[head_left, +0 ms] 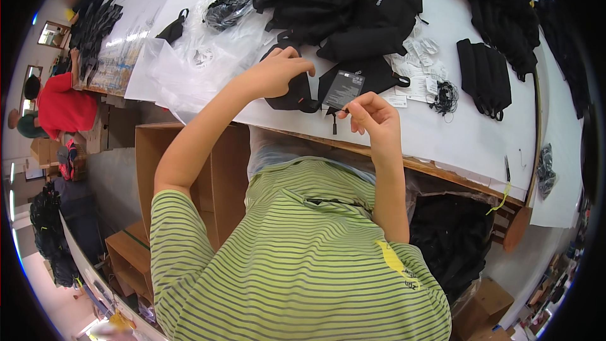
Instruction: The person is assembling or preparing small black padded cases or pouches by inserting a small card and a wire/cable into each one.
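My right hand (377,119) pinches the lower corner of a black hang tag (344,89) with pale print, thumb against fingers. A short black cord end (334,127) hangs just below the tag. Behind the tag lies a black fabric piece (379,71) with a small loop at its right end. My left hand (283,74) is over another black fabric piece (291,98) to the left, its fingers bent and apart with nothing visible in them. Part of that piece is hidden under the hand.
Black fabric goods (341,0) are heaped at the table's far side. Clear plastic bags (208,57) lie left, white labels (420,66) and a black cord bundle (445,98) right. Beyond them sits a black stack (485,79). An open cardboard box (154,151) stands below the table edge. A person in red (66,107) is far left.
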### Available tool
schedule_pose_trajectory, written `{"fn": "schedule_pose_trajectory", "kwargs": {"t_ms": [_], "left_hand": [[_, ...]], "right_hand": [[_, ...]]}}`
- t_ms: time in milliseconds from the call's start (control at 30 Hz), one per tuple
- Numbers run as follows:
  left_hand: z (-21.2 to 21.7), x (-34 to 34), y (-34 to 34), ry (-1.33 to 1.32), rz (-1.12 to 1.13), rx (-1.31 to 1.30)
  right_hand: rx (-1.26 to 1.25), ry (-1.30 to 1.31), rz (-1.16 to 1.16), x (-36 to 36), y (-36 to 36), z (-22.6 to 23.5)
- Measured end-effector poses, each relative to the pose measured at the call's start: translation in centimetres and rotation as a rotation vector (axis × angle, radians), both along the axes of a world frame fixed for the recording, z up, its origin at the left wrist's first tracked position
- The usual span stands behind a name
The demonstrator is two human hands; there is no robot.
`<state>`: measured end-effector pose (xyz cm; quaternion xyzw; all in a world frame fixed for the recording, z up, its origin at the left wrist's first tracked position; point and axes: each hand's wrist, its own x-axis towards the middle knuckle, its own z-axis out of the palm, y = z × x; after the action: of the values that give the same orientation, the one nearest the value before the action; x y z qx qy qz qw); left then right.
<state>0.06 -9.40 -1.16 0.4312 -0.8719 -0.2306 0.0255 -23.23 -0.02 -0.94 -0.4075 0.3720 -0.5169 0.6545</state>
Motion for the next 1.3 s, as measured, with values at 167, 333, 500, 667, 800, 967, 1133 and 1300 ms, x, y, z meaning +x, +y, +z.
{"fn": "schedule_pose_trajectory", "kwargs": {"t_ms": [167,333,500,667,800,967,1133,1300], "left_hand": [[0.1,1.1,-1.4,-0.051,-0.150,-0.130],[0.8,2.7,-1.7,-0.008,-0.071,-0.391],[2.5,3.2,-1.3,0.016,-0.103,-0.450],[3.4,4.5,-0.7,0.003,-0.098,-0.449],[4.5,4.2,0.4,0.062,-0.083,-0.420],[6.0,2.9,3.0,0.222,-0.073,-0.356],[7.0,1.2,7.5,0.362,-0.014,0.009],[5.3,1.9,11.1,0.452,0.097,0.543]], "right_hand": [[0.027,0.030,-0.072,-1.4,0.2,-1.1],[0.043,0.023,-0.085,-2.3,0.1,-1.4],[0.072,0.002,-0.106,-3.1,0.2,-1.6],[0.061,0.003,-0.138,-4.4,0.2,-1.7],[0.097,-0.058,-0.190,-5.0,0.2,-1.5],[-0.119,-0.003,-0.168,-6.6,0.2,-2.1],[-0.341,0.270,0.138,-4.4,0.5,0.5],[-0.133,0.369,0.506,-3.0,3.7,-4.8]]}}
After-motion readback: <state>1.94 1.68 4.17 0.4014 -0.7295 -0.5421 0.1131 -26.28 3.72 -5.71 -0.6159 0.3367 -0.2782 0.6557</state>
